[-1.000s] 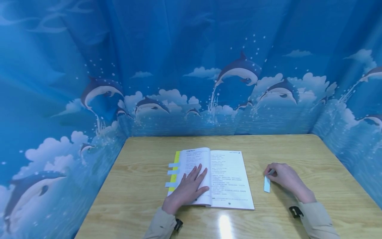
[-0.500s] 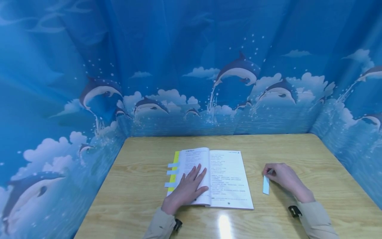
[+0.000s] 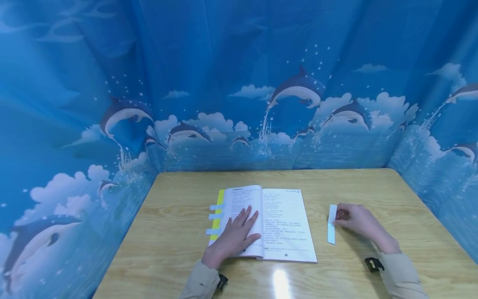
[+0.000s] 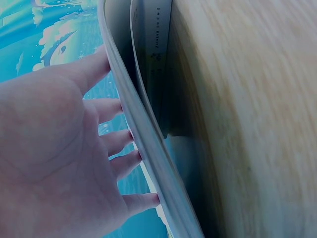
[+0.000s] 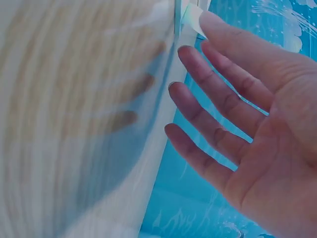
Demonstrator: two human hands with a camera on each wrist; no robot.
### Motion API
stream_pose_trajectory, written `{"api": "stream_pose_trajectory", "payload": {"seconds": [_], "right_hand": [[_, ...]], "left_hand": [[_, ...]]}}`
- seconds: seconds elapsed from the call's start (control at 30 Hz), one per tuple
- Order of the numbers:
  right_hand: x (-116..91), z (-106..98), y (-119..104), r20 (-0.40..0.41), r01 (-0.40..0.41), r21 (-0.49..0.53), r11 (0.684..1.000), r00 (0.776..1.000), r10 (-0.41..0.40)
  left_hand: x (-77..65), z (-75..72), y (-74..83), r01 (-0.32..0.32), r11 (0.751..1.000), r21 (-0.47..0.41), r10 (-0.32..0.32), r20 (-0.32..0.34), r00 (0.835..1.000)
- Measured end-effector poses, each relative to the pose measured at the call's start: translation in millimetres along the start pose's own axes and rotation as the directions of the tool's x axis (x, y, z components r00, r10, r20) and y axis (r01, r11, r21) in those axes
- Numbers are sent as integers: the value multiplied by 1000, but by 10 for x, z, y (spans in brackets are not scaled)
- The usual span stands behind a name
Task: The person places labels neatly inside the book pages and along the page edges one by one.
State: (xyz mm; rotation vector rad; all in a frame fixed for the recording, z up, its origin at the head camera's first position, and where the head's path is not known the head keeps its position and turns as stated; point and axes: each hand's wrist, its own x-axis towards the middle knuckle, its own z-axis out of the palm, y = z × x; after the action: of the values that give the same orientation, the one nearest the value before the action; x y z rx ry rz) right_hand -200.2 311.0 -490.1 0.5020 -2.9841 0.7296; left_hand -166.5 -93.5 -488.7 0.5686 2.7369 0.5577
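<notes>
An open book (image 3: 287, 224) with printed pages lies on the table. My left hand (image 3: 237, 236) rests on its left page, fingers spread; in the left wrist view the fingertips touch the paper beside the thick page edge (image 4: 148, 144). To the right of the book, my right hand (image 3: 358, 222) pinches a light blue sticky strip (image 3: 331, 233) by its side, near the middle. The right wrist view shows a pale piece of the strip (image 5: 193, 21) at the thumb tip, while the other fingers (image 5: 198, 106) are held apart and loosely bent.
Several light blue tabs (image 3: 215, 216) stick out past the book's left edge, over a yellow-green margin (image 3: 221, 195). The wooden table (image 3: 179, 232) ends at a blue dolphin-print curtain (image 3: 224, 83) behind and at both sides.
The strip's upper part, earlier bent back in the right fingers, now stands out straight to the left of them. The right hand has shifted slightly rightward. The left hand is still.
</notes>
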Motion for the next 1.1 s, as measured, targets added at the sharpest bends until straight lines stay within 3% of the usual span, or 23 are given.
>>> {"api": "stream_pose_trajectory", "payload": {"seconds": [0.17,0.43,1.1], "right_hand": [[17,21,-42,44,-6,-18,1000,999,6],[40,52,-121,18,-27,-81,996,999,29],[50,69,-111,-7,-42,-117,992,999,41]], "left_hand": [[4,1,-1,1,1000,0,-1,0,1000],[1,2,-5,-4,1000,-4,4,-7,1000],[-14,-11,-2,-21,1000,2,21,-20,1000]]}}
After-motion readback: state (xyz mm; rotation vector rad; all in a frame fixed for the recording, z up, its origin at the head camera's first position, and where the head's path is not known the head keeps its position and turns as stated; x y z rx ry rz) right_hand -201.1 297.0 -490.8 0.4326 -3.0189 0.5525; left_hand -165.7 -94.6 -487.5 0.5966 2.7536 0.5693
